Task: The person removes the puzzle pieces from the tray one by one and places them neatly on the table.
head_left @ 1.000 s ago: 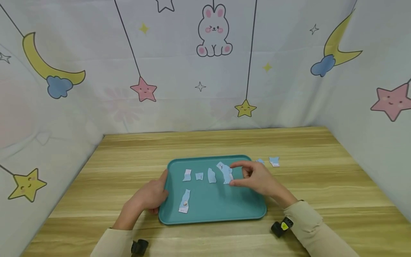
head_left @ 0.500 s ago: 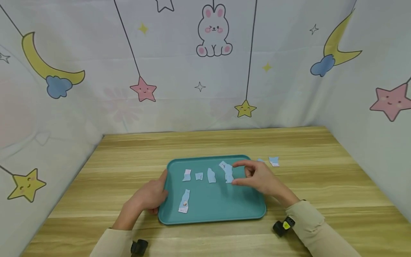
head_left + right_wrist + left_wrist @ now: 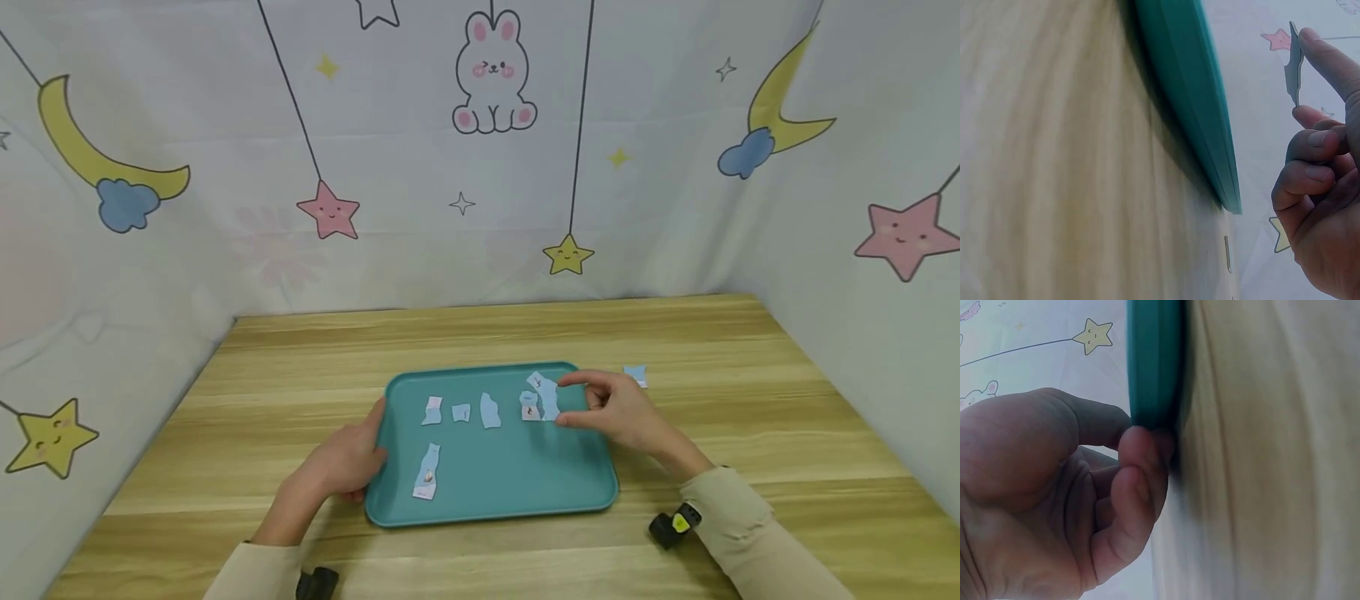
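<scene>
A teal tray point(image 3: 517, 483) lies on the table, and my left hand point(image 3: 345, 458) grips its left rim. The left wrist view has thumb and fingers at the tray's edge point(image 3: 1154, 362). Over the tray's right part, my right hand point(image 3: 622, 412) pinches an irregular light-blue puzzle piece point(image 3: 551, 396) between thumb and forefinger. Edge-on in the right wrist view, the held piece point(image 3: 1294, 69) is thin and held above the tray. Just left of it, a blue piece with a pinkish-white lower part point(image 3: 529, 407) overlaps it in the head view.
Along the tray's upper half are three small pieces point(image 3: 432, 411), point(image 3: 461, 412), point(image 3: 490, 411). A long piece with a shell-like print point(image 3: 427, 472) is at lower left. Beyond the right hand, another piece point(image 3: 635, 375) rests on the wooden table point(image 3: 450, 342). A printed curtain point(image 3: 420, 267) stands behind.
My right hand has moved a little right with the pinched piece, uncovering the pinkish-white piece on the tray. It now hides a piece on the table. The left hand stays on the rim.
</scene>
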Demonstrator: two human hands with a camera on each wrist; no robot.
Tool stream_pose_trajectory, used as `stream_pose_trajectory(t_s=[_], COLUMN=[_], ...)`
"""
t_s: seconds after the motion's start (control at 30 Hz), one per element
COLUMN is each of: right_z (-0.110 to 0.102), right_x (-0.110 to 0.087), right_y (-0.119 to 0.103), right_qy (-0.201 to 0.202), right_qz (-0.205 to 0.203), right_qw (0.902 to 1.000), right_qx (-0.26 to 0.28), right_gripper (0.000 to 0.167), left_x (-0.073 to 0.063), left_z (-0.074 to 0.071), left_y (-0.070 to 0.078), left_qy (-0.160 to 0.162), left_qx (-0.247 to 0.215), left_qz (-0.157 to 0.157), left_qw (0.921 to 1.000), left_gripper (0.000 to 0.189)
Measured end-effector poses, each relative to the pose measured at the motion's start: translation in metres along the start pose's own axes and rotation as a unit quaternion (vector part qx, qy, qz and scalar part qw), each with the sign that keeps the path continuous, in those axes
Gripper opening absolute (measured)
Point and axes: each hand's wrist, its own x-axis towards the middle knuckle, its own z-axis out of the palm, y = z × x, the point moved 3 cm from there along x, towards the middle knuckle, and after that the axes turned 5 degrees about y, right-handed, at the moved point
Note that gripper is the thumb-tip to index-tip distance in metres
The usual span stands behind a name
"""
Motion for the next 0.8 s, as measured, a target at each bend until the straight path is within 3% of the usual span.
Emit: stream_pose_trajectory(t_s=[0.33,0.8], right_z=[-0.012,-0.03], right_x=[-0.003,-0.011], right_y=[0.006,0.016], right_qy=[0.009,0.028], right_qz=[0.015,0.017], right_qw=[0.9998,0.9994], right_qx=[-0.004,-0.002], right_gripper=[0.049,0.047], left_x=[-0.007,-0.016], left_z=[0.001,0.001], left_y=[0.0,-0.001], left_qy=[-0.005,0.001], left_qx=[0.008,0.005], left_qz=[0.01,-0.009], left_qw=[0.9999,0.9999], left_gripper=[0.079,0.077])
